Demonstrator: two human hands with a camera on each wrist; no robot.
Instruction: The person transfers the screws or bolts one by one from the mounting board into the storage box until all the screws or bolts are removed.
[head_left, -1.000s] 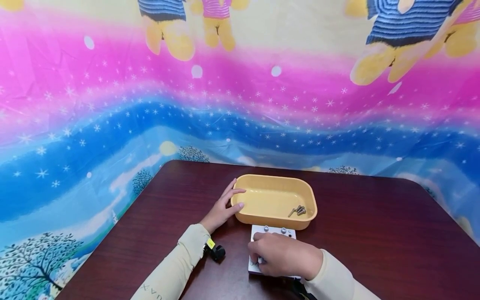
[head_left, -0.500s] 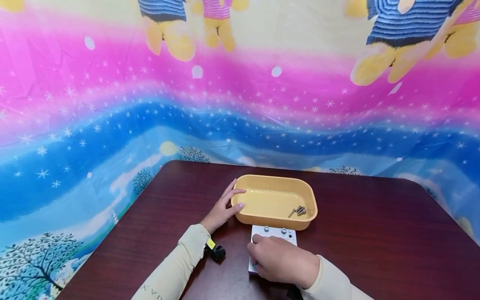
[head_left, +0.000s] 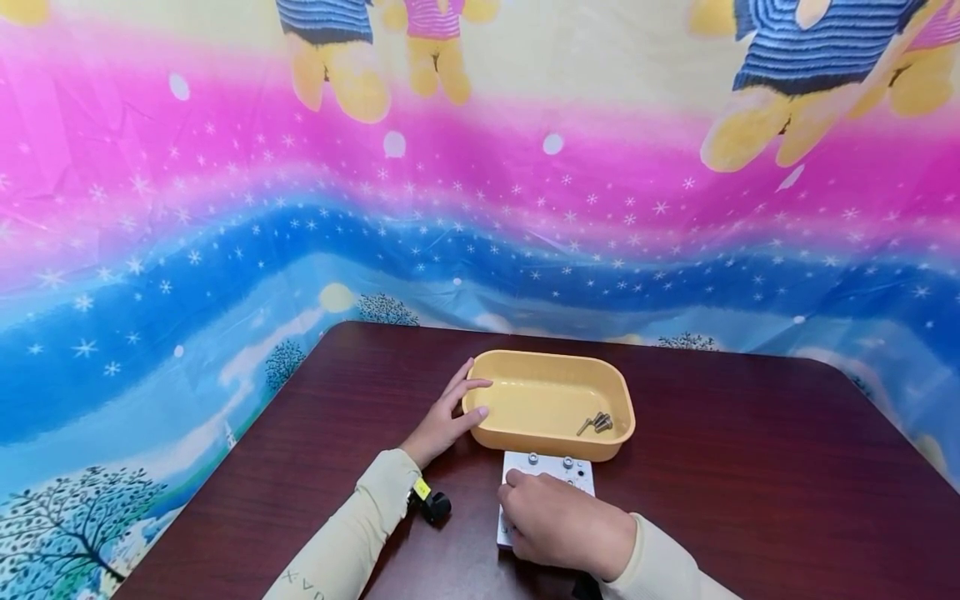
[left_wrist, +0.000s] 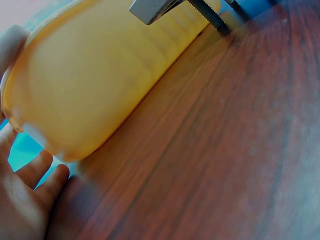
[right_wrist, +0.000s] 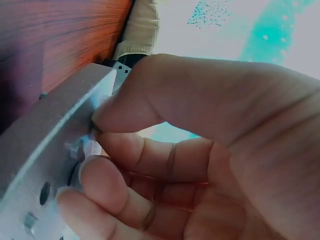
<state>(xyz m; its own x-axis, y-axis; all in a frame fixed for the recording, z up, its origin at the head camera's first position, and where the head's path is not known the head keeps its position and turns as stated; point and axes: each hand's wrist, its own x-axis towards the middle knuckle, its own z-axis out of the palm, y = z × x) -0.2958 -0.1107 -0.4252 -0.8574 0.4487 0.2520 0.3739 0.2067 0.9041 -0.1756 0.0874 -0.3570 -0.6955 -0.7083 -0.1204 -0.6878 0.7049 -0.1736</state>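
Note:
In the head view my left hand (head_left: pixel 442 421) holds the left end of a yellow plastic tray (head_left: pixel 498 437), thumb and index finger over its rim. The other fingers lie along the outside, as the left wrist view shows. My right hand (head_left: pixel 562 521) is over a silver metal plate (head_left: pixel 547 461) with holes and socket-head bolts (head_left: pixel 567 462). In the right wrist view its thumb and index finger pinch a small dark bolt (right_wrist: pixel 96 128) at the plate's face, mostly hidden by the fingertips. The remaining fingers curl close to the plate.
Several loose bolts (head_left: pixel 600 422) lie in the tray's right near corner. Tray and plate stand close together on a dark red-brown table (head_left: pixel 735 467). Bolt shanks (left_wrist: pixel 212 17) stick out under the plate in the left wrist view. A printed cloth (head_left: pixel 480 208) hangs behind the table.
My right hand has turned and shifted slightly over the plate, its wrist a little nearer and to the left. The left hand and tray have stayed put.

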